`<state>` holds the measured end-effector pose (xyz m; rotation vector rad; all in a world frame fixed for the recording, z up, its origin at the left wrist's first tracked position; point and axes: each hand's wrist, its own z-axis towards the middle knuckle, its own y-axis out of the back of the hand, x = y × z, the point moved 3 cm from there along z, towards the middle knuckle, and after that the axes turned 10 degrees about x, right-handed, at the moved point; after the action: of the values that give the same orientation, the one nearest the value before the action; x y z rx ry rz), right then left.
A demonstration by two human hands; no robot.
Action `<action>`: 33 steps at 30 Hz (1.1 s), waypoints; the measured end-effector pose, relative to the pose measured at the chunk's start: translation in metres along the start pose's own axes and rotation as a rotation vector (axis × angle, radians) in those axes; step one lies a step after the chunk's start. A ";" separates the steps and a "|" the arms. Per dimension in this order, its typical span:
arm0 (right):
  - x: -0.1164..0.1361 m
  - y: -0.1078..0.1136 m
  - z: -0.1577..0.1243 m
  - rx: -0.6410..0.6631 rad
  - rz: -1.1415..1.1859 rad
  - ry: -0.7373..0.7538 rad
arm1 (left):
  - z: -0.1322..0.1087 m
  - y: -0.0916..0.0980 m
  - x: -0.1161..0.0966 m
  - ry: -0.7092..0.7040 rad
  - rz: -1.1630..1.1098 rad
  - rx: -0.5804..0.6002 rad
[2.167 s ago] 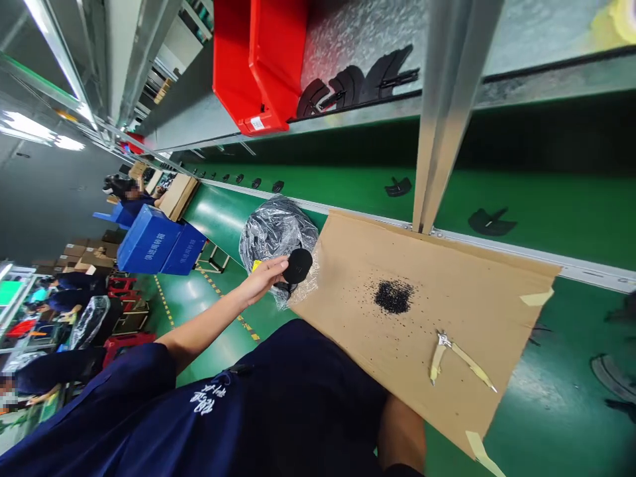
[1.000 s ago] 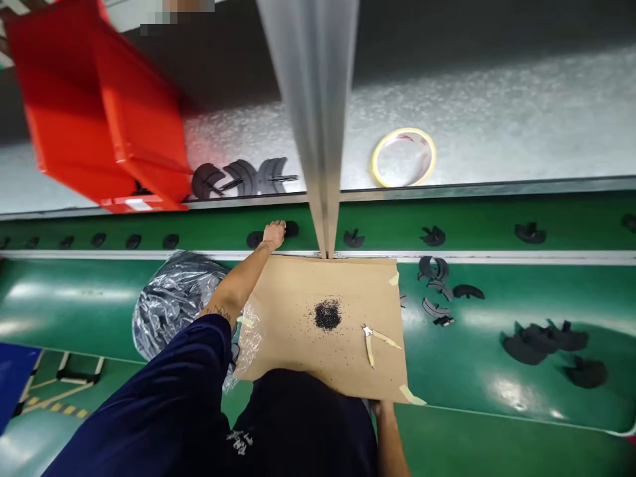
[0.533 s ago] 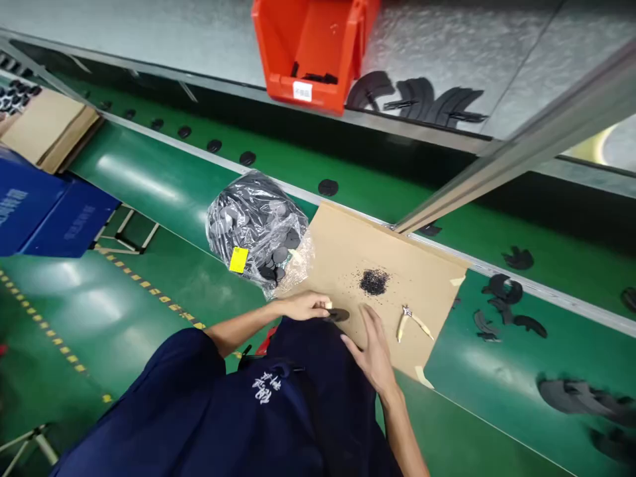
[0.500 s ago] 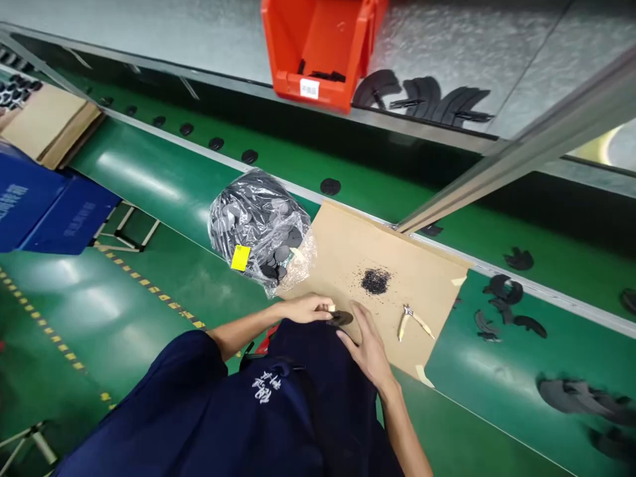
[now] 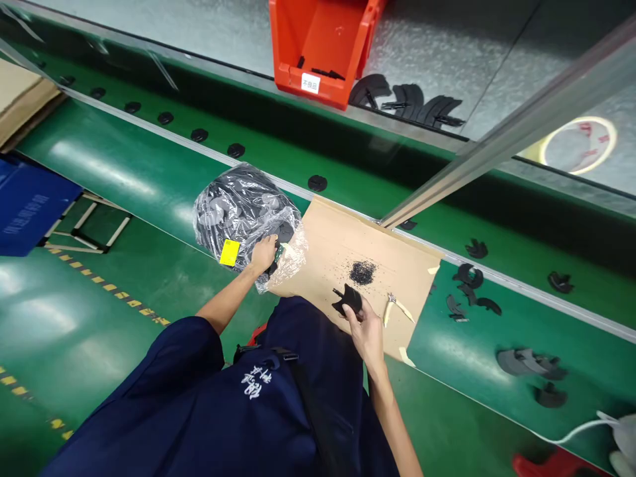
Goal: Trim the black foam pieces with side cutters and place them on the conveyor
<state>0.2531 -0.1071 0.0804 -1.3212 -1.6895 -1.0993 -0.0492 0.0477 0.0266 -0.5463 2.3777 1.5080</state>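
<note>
Between the fingers and thumb of my right hand is a curved black plastic part with a thin prong, raised over the near edge of the brown paper sheet. My left hand reaches into the mouth of a clear plastic bag full of black parts. Its fingers are curled, and what they grip is hidden. A pile of small black bits lies on the paper. Just right of it rest nippers with pale yellow handles, touched by neither hand.
Black discs sit in a row along the green belt behind the metal rail. An orange bin stands on the upper shelf beside curved black parts. A slanted metal post rises behind the paper. More black parts lie at right.
My left hand has moved left and away from me, from the part near my body to the bag. My right hand has lifted and turned the black part. The whole view has shifted slightly.
</note>
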 end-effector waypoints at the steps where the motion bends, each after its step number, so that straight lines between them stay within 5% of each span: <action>1: 0.001 0.000 0.000 -0.017 0.019 0.004 | -0.001 0.000 -0.002 -0.018 -0.015 0.006; 6: 0.013 -0.002 -0.002 -0.094 0.170 0.031 | -0.027 -0.007 -0.036 -0.218 -0.196 0.102; 10: 0.026 -0.005 0.000 -0.103 0.304 0.041 | -0.075 -0.012 -0.090 -0.550 -0.682 0.300; 15: 0.039 -0.009 -0.005 -0.032 0.397 0.026 | -0.110 0.004 -0.137 -0.695 -0.577 0.179; 24: 0.041 -0.010 -0.013 -0.020 0.377 0.022 | -0.125 0.001 -0.142 -0.931 -0.318 0.092; 30: 0.045 -0.012 -0.016 -0.065 0.248 0.048 | -0.136 -0.002 -0.147 -0.974 -0.257 0.087; 33: 0.049 -0.013 -0.020 -0.111 0.272 0.093 | -0.138 -0.001 -0.148 -0.887 -0.342 0.052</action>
<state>0.2305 -0.1088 0.1302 -1.4948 -1.3516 -1.0874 0.0795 -0.0525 0.1461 -0.1814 1.5395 1.1791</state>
